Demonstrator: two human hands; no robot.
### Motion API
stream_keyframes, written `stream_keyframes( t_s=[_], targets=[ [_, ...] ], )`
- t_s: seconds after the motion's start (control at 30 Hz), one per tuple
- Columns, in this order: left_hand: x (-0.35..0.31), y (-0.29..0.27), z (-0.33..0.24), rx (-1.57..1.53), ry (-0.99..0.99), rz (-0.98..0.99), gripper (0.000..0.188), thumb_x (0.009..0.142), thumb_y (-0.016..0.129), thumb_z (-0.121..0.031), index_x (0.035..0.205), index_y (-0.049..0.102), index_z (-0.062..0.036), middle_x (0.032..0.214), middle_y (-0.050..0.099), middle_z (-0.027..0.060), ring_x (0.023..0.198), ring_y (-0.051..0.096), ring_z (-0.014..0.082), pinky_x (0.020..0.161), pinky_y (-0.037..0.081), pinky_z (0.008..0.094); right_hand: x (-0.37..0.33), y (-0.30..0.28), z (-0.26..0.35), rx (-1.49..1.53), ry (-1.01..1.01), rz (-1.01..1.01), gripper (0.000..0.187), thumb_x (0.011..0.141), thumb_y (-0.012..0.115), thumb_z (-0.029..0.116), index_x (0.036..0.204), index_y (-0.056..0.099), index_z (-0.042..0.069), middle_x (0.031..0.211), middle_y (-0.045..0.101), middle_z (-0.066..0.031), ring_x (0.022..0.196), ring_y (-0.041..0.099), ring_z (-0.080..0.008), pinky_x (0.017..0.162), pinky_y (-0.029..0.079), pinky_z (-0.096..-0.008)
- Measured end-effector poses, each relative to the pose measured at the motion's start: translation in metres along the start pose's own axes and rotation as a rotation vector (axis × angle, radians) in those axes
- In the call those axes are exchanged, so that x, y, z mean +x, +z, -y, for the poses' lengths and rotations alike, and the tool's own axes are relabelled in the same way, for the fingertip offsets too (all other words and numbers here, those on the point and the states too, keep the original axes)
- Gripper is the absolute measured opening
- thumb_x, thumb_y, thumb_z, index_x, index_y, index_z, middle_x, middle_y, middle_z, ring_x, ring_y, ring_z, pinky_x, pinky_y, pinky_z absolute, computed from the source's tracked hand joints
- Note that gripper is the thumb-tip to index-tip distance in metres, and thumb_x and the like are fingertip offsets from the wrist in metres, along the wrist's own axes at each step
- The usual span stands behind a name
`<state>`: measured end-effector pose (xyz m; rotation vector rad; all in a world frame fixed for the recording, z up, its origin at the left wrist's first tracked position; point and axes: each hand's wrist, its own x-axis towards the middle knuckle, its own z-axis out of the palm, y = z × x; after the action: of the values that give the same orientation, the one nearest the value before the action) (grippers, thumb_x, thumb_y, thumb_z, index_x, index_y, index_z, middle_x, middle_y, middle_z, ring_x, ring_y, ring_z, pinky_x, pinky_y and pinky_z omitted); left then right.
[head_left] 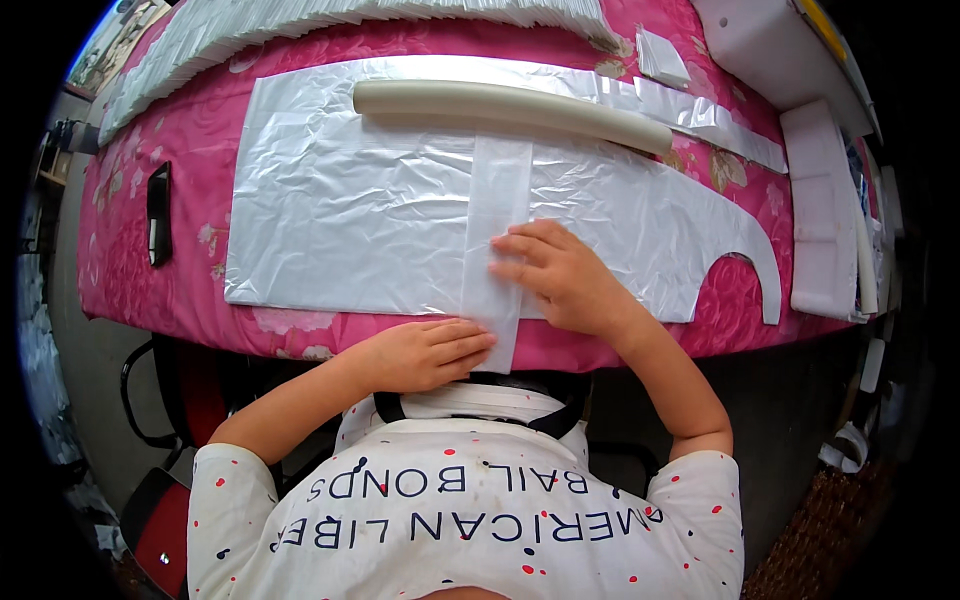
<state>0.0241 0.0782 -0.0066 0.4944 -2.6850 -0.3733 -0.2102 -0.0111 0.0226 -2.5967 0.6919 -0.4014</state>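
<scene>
A crinkled white plastic sheet point(350, 210) lies flat across the table, with a curved cut-out at its right end. Across its middle runs a narrow translucent plastic strip point(500, 185), whose near end hangs past the table's front edge. My left hand point(425, 355) rests flat at that near end, fingers stretched to the right over the strip. Farther up, my right hand point(555, 275) touches the strip's right side with its fingers apart; its thumb is hidden. Beyond both hands, a long cream-coloured tube point(510, 105) lies along the sheet's far part.
A pink flowered cloth point(200, 300) covers the table. Long rows of folded white plastic point(330, 15) line the far edge, and a small folded stack point(660, 58) sits at the far right. A black tray-like object point(159, 215) lies left. White foam boxes point(825, 215) border the right side.
</scene>
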Motion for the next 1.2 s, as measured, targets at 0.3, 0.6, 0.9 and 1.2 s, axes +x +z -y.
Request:
stream_keyframes(
  t_s=[0.3, 0.6, 0.9, 1.2],
  targets=[
    [0.004, -0.018, 0.008, -0.457, -0.149, -0.281, 0.043, 0.07, 0.064, -0.009, 0.112, 0.055, -0.0014, 0.118, 0.055, 0.0137, 0.107, 0.054, 0.0275, 0.09, 0.046, 0.0369, -0.001, 0.016, 0.009, -0.015, 0.038, -0.239, 0.038, 0.064, 0.06, -0.001, 0.101, 0.062, 0.006, 0.108, 0.059, -0.0077, 0.099, 0.053, -0.0255, 0.086, 0.045, -0.0355],
    [0.027, -0.028, 0.037, -0.058, -0.406, -0.069, 0.072, 0.055, 0.069, -0.012, 0.124, 0.048, -0.0024, 0.122, 0.052, 0.0118, 0.112, 0.051, 0.0269, 0.092, 0.042, 0.0388, -0.004, 0.025, 0.009, -0.09, 0.081, -0.347, 0.031, 0.064, 0.065, 0.004, 0.095, 0.065, 0.007, 0.101, 0.062, -0.0054, 0.09, 0.057, -0.024, 0.079, 0.047, -0.0333],
    [0.036, -0.023, 0.04, -0.12, -0.523, -0.215, 0.051, 0.07, 0.063, -0.014, 0.118, 0.051, 0.0007, 0.102, 0.061, 0.0138, 0.094, 0.057, 0.0296, 0.084, 0.044, 0.0391, 0.004, 0.01, -0.004, 0.185, 0.379, -0.311, 0.012, 0.076, 0.063, 0.011, 0.086, 0.067, 0.005, 0.072, 0.063, -0.0062, 0.064, 0.059, -0.02, 0.059, 0.048, -0.0318],
    [0.049, -0.014, 0.038, -0.1, -0.69, -0.396, 0.062, 0.083, 0.056, -0.022, 0.133, 0.032, 0.0045, 0.135, 0.035, 0.0226, 0.125, 0.034, 0.0353, 0.102, 0.029, 0.0421, 0.044, -0.022, -0.025, 0.7, 0.96, 0.085, 0.025, 0.085, 0.058, 0.021, 0.074, 0.063, -0.001, 0.063, 0.06, -0.0029, 0.055, 0.059, -0.0099, 0.051, 0.043, -0.0236]
  ],
)
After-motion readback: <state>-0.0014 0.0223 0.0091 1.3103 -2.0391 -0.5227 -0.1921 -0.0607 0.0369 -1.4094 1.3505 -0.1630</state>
